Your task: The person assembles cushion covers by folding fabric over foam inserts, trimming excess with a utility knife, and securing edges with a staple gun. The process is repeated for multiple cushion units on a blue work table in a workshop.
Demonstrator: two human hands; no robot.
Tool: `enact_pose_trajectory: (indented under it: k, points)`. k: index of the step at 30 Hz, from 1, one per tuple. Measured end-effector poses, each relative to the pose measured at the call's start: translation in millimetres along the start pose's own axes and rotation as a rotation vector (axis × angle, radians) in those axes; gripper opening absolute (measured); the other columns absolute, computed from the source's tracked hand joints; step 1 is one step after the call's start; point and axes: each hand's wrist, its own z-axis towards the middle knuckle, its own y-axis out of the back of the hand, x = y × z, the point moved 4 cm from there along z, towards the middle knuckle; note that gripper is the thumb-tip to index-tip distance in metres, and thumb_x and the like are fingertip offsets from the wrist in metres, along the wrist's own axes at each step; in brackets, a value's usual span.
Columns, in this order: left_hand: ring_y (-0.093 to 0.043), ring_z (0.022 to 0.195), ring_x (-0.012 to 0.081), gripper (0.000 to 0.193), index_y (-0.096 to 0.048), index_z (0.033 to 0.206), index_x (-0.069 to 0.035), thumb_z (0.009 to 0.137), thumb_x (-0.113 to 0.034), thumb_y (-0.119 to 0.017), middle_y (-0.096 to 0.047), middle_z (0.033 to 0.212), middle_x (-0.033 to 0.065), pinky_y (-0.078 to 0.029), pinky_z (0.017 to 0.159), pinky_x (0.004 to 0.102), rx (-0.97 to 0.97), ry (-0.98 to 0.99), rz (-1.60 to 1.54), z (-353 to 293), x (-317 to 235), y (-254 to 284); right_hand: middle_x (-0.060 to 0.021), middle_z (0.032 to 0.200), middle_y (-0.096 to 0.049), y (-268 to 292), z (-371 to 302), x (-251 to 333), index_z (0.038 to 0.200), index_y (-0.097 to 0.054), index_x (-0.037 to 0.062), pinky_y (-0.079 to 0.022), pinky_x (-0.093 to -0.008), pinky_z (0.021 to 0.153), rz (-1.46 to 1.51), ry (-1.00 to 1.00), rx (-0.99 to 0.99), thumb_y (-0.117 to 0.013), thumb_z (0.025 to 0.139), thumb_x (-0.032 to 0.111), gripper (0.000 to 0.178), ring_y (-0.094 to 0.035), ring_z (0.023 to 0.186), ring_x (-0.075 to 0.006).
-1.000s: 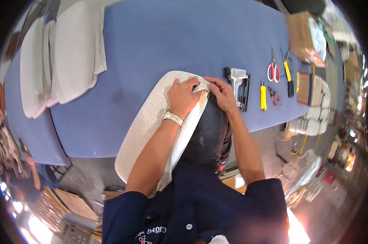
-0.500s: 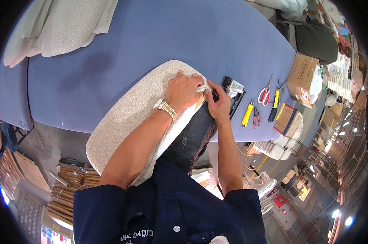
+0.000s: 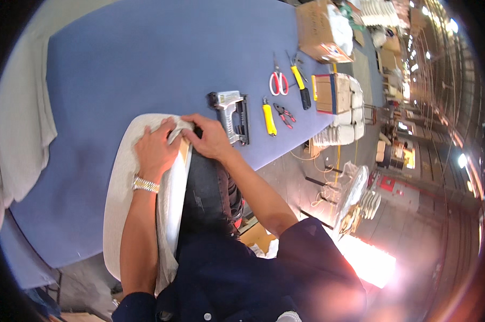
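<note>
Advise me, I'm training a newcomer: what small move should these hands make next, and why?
Probably draw the cloth slightly tighter over the corner of the padded panel: the left hand and right hand both seem to pinch it there, and a tan strip shows uncovered beside it.

The padded panel (image 3: pixel 123 166) overlaps the near edge of the bench (image 3: pixel 162 59). To its right lie the staple gun (image 3: pixel 228 114), then pliers (image 3: pixel 283 113), scissors (image 3: pixel 277 73) behind those. Far left, what seems to be fabric (image 3: pixel 20 123) drapes the bench.
</note>
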Motion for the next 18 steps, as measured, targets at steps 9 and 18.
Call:
enact_pose_trajectory:
  k: [9,18]
  points:
    - [-0.073,0.11,0.0293,0.025,-0.067,0.106,-0.003,0.086,-0.016,-0.077,-0.075,0.123,0.0079,-0.043,0.116,0.05,0.082,0.029,-0.045,0.7,-4.5,9.6,-0.0033,0.103,-0.074,117.0,-14.7,-161.6,0.118,-0.071,0.0027,-0.055,-0.0276,0.082,0.199,-0.273,-0.495,-0.061,0.105,0.019,0.023,-0.07,0.095,-0.013]
    - [-0.067,0.123,0.0312,0.019,-0.065,0.099,0.001,0.087,-0.009,-0.077,-0.072,0.128,0.0132,-0.041,0.116,0.0553,0.049,-0.025,-0.132,-3.2,-3.3,5.3,-0.0153,0.101,-0.077,274.9,-21.4,-374.6,0.11,-0.073,0.0011,-0.059,-0.0416,0.079,-0.169,-0.808,-0.851,-0.066,0.094,0.025,0.03,-0.075,0.092,-0.0306]
